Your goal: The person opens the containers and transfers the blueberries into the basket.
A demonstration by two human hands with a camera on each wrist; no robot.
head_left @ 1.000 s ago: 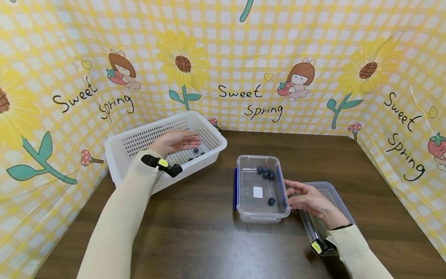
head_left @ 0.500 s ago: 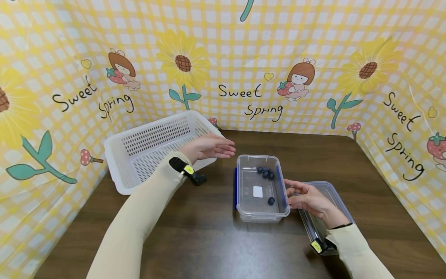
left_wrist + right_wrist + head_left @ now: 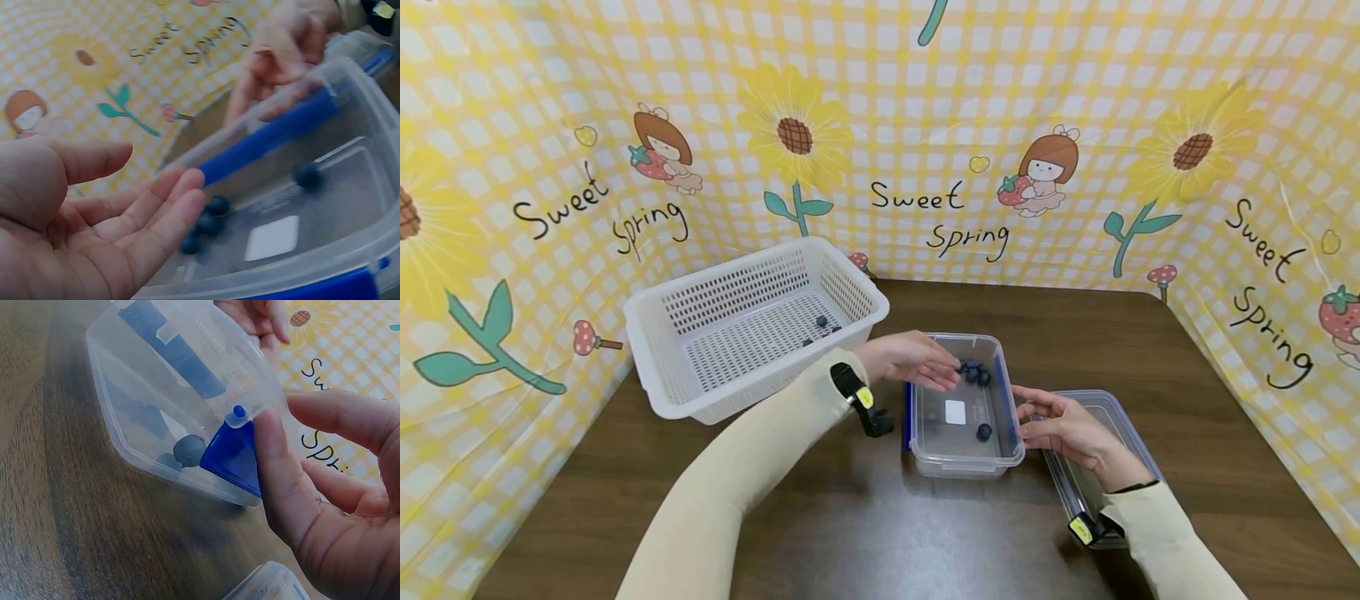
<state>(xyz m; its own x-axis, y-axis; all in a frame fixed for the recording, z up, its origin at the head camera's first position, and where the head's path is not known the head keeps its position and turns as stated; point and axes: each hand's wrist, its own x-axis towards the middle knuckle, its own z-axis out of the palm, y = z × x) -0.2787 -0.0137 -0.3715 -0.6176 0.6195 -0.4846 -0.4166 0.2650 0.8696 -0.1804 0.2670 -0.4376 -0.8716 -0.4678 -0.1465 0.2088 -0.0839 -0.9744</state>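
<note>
Head view: "Sweet Spring" printed across the backdrop (image 3: 955, 218) behind the clear container (image 3: 964, 406); left hand (image 3: 910, 360), a second ago over the white basket (image 3: 752, 321), now above the container's near-left rim beside the blueberries (image 3: 972, 371), fingers relaxed and holding nothing; right hand (image 3: 1063, 429) resting loosely open against the container's right side, partly hiding the lid (image 3: 1097, 467). Left wrist view: blurred, fingers (image 3: 156, 212) straight over berries in the container. Right wrist view: thumb (image 3: 275, 469) touching the blue clasp (image 3: 234, 456), one berry visible inside.

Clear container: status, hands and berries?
Left hand open over clear container, holding nothing. Right hand steadies its side. Blueberries inside. Nothing blocking.
</note>
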